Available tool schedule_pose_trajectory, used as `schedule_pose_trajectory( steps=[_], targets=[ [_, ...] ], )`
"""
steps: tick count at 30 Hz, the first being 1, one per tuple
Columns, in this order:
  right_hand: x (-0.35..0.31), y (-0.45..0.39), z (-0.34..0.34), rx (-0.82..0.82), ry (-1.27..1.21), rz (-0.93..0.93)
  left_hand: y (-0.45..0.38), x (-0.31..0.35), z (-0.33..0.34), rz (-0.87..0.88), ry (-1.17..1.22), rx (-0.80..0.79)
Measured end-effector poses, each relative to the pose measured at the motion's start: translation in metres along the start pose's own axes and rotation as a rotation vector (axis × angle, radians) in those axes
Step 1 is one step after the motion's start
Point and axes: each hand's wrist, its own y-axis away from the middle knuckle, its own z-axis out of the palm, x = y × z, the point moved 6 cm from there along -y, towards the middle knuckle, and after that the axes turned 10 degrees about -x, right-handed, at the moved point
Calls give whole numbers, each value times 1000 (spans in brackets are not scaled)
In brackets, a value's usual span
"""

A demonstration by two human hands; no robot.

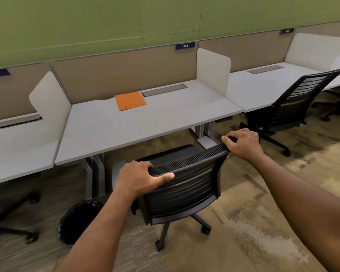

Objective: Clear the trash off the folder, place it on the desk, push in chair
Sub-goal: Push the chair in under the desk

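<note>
An orange folder [130, 100] lies flat on the white desk [137, 122], near the back panel, with nothing on top of it. A black mesh-backed office chair [185, 187] stands in front of the desk, its seat front just under the desk edge. My left hand [139, 178] grips the left end of the chair's top rail, thumb along the back. My right hand [242, 143] holds the right end of the same rail, fingers curled over it.
A black-lined trash bin [78, 222] stands on the carpet left of the chair, beside the desk legs. White dividers [213, 70] bound the desk on both sides. Another black chair [294, 103] sits at the desk to the right. A chair base [12, 228] shows at the far left.
</note>
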Motion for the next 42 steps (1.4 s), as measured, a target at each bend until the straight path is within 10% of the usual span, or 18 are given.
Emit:
schedule_pose_trajectory(
  steps=[42],
  targets=[
    [-61,-253,92,-220,191,-181,-211,-155,1,-601,139,101]
  ],
)
